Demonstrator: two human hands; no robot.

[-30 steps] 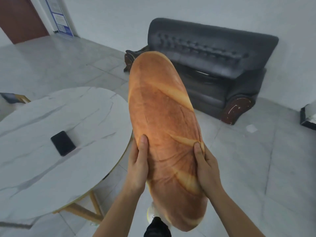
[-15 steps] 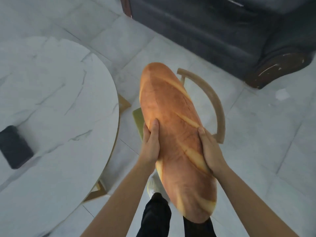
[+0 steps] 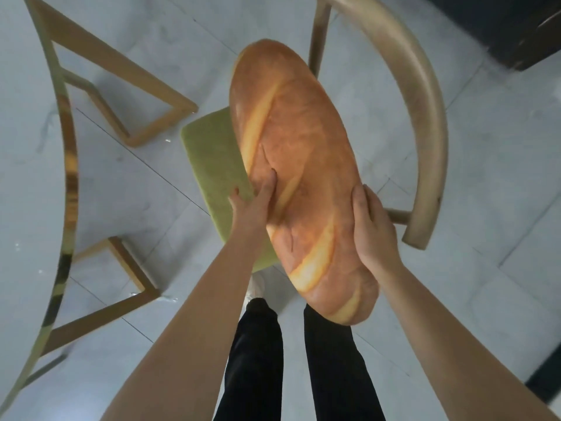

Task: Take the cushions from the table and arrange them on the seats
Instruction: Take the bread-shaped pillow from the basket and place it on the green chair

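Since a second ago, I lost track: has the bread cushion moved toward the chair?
Yes. The bread cushion, held by the left hand and right hand, now hangs over the chair's green seat, away from the table.

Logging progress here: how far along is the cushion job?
Done: the bread-shaped cushion is off the table. In hand: left hand and right hand hold it over the chair's green seat. Left: setting it down. Other cushions and seats are out of view.
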